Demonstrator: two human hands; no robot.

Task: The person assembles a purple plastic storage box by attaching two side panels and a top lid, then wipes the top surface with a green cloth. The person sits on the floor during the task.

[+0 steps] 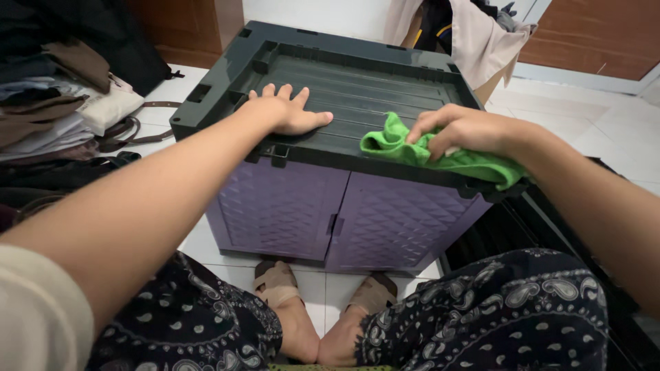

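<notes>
A small plastic cabinet stands in front of me, with a dark green ribbed top and two purple doors that are closed. My left hand lies flat on the near left part of the top, fingers spread, holding nothing. My right hand presses a bright green cloth onto the top's near right edge. The cloth drapes slightly over the front rim.
A pile of folded clothes and bag straps lie on the white tiled floor at left. A box with beige fabric stands behind the cabinet. My feet in tan sandals rest below the doors. A dark object sits at right.
</notes>
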